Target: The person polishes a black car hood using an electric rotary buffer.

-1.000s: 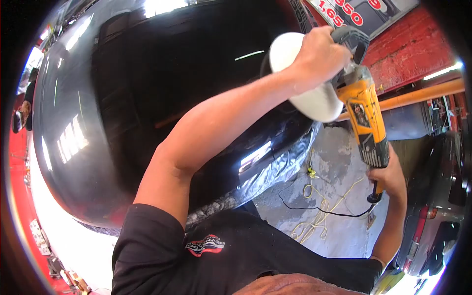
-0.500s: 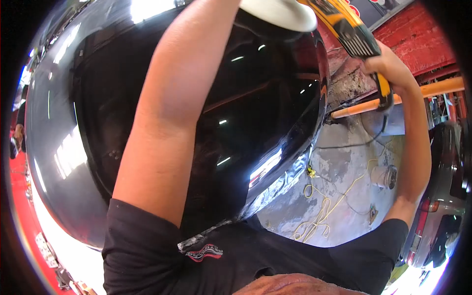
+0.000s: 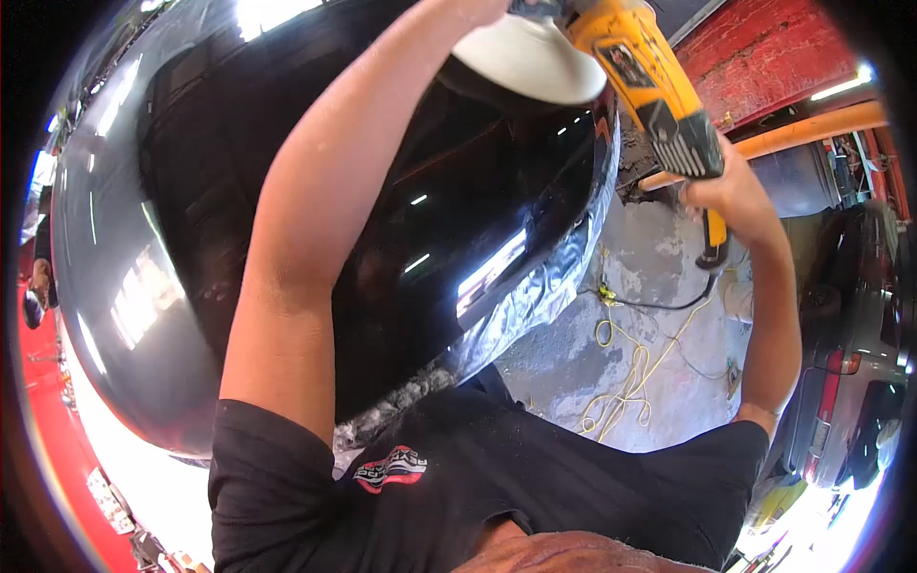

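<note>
Yellow-and-black polisher at top, right of centre; its white pad over glossy black car panel, contact unclear. Right hand curled round rear handle. Left hand at front end, cut by frame edge, grip can't tell. Silver foil along panel edge. Yellow cord on grey floor.

A polisher and bodywork (glossy black) mark this vehicle workshop.
</note>
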{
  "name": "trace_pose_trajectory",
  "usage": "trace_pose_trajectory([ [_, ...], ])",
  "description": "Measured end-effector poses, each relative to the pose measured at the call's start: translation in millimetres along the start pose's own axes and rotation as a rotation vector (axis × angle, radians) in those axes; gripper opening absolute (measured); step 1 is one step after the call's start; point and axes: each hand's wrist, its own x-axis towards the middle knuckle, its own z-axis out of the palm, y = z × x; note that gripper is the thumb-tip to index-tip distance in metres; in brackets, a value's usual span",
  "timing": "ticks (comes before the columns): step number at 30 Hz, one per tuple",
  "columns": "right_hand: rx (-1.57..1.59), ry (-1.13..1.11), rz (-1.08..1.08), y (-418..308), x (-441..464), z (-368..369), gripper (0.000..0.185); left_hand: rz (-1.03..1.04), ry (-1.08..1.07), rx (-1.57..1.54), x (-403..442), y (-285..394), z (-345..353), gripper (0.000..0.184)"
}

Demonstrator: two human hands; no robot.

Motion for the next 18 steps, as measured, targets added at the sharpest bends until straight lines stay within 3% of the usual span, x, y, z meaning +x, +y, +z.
trace_pose_trajectory([
  [2,0.023,0.06,-0.007,20,-33,10,0.055,-0.001,-0.011,0.128,-49,21,26,0.017],
  [5,-0.023,0.133,0.025,57,-81,21,0.064,0.112,-0.022,-0.064,-78,-4,58,0.029],
  [6,-0.025,0.13,0.039,66,-97,25,0.066,0.122,-0.043,-0.137,-103,6,65,0.026],
  [7,-0.028,0.124,0.057,77,-115,29,0.067,-0.048,0.065,0.233,-117,-4,64,0.027],
  [8,-0.05,0.145,0.077,88,-132,34,0.069,0.041,0.042,0.227,-136,-7,72,0.018],
  [13,-0.064,0.21,0.153,125,-212,73,0.078,-0.065,0.008,0.21,-232,7,94,0.021],
  [18,-0.032,0.103,0.131,119,-253,92,0.081,-0.129,0.005,0.11,-307,29,83,0.015],
])
